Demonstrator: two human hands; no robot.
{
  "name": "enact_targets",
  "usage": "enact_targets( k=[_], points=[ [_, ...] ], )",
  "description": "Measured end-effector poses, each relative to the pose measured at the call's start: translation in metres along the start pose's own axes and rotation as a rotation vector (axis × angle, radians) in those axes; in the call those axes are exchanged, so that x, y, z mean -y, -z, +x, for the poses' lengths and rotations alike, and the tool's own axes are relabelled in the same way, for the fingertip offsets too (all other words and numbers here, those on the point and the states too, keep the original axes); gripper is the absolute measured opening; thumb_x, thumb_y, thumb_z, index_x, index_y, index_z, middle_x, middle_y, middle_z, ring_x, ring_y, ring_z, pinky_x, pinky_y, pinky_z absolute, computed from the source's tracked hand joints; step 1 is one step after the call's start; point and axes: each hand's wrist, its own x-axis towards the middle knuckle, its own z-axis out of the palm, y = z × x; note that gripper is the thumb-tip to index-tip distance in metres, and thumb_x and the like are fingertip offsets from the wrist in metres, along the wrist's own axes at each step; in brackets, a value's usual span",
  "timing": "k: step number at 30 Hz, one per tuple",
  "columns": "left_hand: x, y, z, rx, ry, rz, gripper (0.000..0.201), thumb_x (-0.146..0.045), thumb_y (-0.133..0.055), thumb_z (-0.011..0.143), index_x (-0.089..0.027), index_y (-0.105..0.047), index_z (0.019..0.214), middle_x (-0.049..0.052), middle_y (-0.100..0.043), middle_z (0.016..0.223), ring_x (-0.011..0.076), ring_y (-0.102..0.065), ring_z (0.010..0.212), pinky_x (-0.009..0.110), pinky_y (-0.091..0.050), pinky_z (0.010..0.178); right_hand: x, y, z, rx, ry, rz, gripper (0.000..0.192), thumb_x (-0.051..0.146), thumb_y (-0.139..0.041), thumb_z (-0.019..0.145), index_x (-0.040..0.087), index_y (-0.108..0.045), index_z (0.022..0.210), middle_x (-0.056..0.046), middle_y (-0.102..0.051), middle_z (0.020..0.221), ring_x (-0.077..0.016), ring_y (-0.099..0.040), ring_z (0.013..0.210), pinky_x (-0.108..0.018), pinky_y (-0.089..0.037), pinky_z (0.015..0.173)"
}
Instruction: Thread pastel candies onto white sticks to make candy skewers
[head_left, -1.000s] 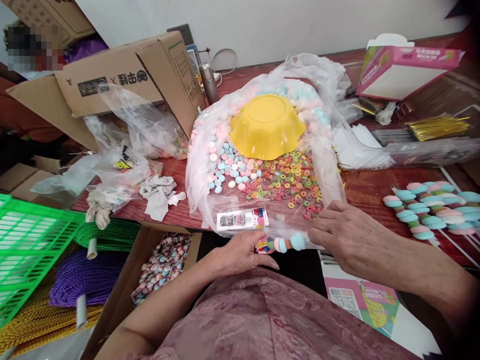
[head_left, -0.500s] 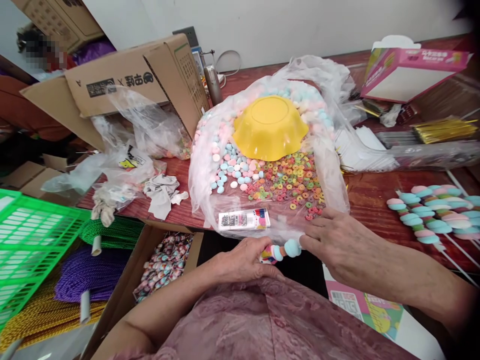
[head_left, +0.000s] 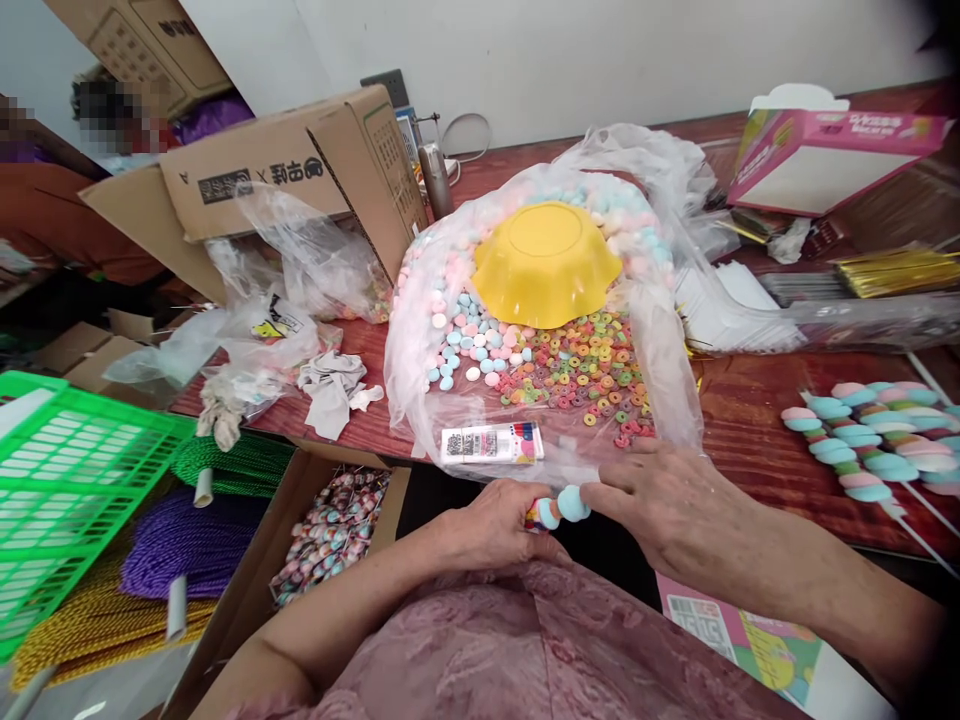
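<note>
- The half-built candy skewer of pale blue and pink marshmallow-like beads (head_left: 561, 506) sits just off the near edge of the red-brown wooden desk (head_left: 757, 420), lower and closer to the body than a second ago.
- The left hand (head_left: 491, 525) has its fingers closed around the skewer's lower end, as before.
- The right hand (head_left: 667, 500) has slid in from the bag; its fingers now touch the top blue bead, seemingly pinching it.
- Beyond lies the clear plastic bag of loose coloured ring and button sweets (head_left: 555, 360), with an upturned yellow plastic bowl (head_left: 546, 262) on top.
- Finished skewers (head_left: 862, 440) lie on the desk to the right.
</note>
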Motion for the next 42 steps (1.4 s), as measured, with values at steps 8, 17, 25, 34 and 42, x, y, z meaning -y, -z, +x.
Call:
enact_targets(
  k=[8, 17, 25, 34, 42],
  points=[
    [-0.006, 0.002, -0.006, -0.09, 0.06, 0.167, 0.022, -0.031, -0.078, 0.076, -0.018, -0.063, 0.087, 0.001, -0.065, 0.081, 0.0173, -0.057, 0.072, 0.026, -0.035, 0.062, 0.0, -0.002, -0.011, 0.032, -0.005, -0.047, 0.024, 0.002, -0.054, 0.076, 0.021, -0.058, 0.089, 0.001, -0.058, 0.074, -0.0159, -0.051, 0.064, -0.032, -0.027, 0.064],
    [-0.002, 0.004, -0.005, -0.158, 0.111, 0.143, 0.025, -0.031, -0.074, 0.074, -0.017, -0.057, 0.063, -0.004, -0.051, 0.058, 0.0105, -0.039, 0.055, 0.025, -0.024, 0.054, 0.018, 0.004, -0.023, 0.024, 0.095, 0.069, 0.034, 0.006, -0.049, 0.079, 0.024, -0.057, 0.107, 0.001, -0.061, 0.086, -0.0185, -0.057, 0.074, -0.042, -0.04, 0.086],
    [-0.011, -0.005, -0.006, -0.129, 0.133, 0.107, 0.029, -0.037, -0.082, 0.068, -0.016, -0.062, 0.074, -0.004, -0.056, 0.064, 0.0107, -0.046, 0.057, 0.025, -0.026, 0.054, 0.018, -0.003, -0.007, -0.032, -0.015, -0.056, 0.031, 0.004, -0.047, 0.077, 0.023, -0.055, 0.099, 0.0, -0.058, 0.085, -0.021, -0.056, 0.078, -0.042, -0.036, 0.084],
    [-0.008, -0.007, 0.001, -0.076, 0.098, -0.08, 0.031, -0.037, -0.083, 0.067, -0.015, -0.064, 0.078, -0.003, -0.059, 0.069, 0.0124, -0.05, 0.065, 0.023, -0.033, 0.058, 0.015, -0.015, 0.014, 0.052, 0.018, 0.014, 0.021, 0.002, -0.054, 0.074, 0.021, -0.057, 0.082, 0.001, -0.059, 0.069, -0.0175, -0.052, 0.063, -0.033, -0.028, 0.065],
    [-0.008, -0.012, 0.009, -0.128, -0.033, -0.377, 0.022, -0.021, -0.078, 0.071, -0.013, -0.07, 0.091, 0.002, -0.069, 0.088, 0.016, -0.059, 0.081, 0.025, -0.045, 0.073, 0.014, -0.018, 0.025, 0.039, -0.077, 0.19, 0.023, 0.009, -0.058, 0.084, 0.021, -0.064, 0.103, -0.004, -0.067, 0.089, -0.0199, -0.062, 0.08, -0.033, -0.041, 0.073]
  ],
)
